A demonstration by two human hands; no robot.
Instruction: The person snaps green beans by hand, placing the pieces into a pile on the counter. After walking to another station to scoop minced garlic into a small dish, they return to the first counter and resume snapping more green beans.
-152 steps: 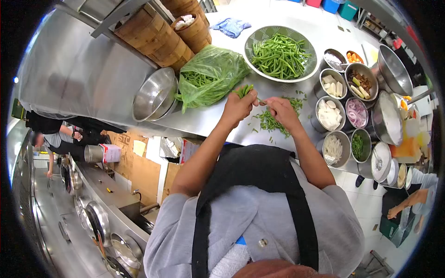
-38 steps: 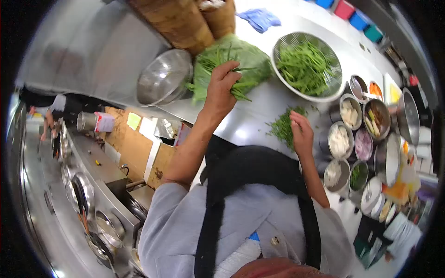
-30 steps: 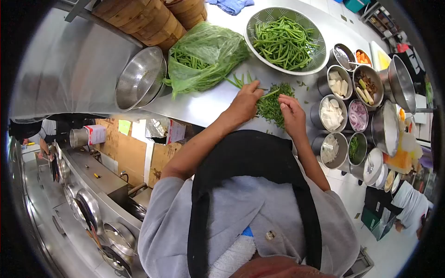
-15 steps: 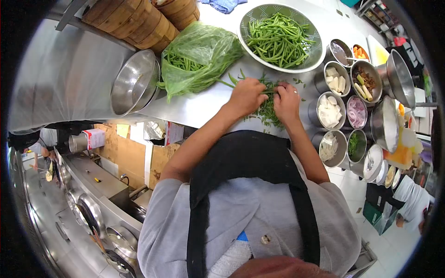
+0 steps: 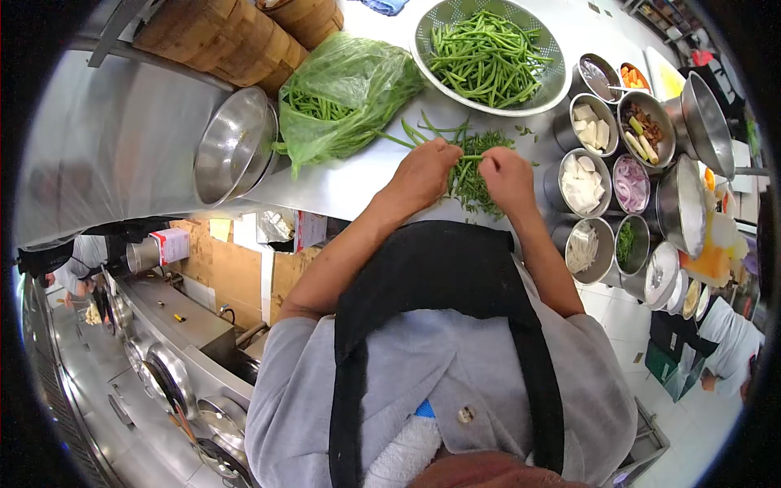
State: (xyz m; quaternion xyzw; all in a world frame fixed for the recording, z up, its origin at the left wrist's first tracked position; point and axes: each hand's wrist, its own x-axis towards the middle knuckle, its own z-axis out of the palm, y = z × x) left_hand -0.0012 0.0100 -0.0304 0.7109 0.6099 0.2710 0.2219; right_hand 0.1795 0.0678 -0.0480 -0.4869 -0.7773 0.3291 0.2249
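Observation:
A green bean (image 5: 470, 158) stretches between my two hands over the steel counter. My left hand (image 5: 421, 175) is closed on one end of it, and my right hand (image 5: 509, 179) pinches the other. Beneath lies a loose pile of short green bean ends (image 5: 478, 193). Several whole beans rest on the counter just beyond my left hand. To the left, a green plastic bag (image 5: 358, 98) of beans lies with its mouth toward me. Past my hands stands a perforated metal colander (image 5: 419, 61) heaped with green beans (image 5: 488, 57).
Steel pots crowd the right side, holding white chunks (image 5: 582, 183), sliced red onion (image 5: 630, 187) and chopped greens (image 5: 625, 242). Stacked steel bowls (image 5: 232, 146) sit at the left edge near bamboo steamers (image 5: 220, 41). Other people stand at the far left and right.
My hands have moved slightly apart, with the bean now showing between them. The right hand has turned and shifted a little toward me. The whole view has shifted slightly.

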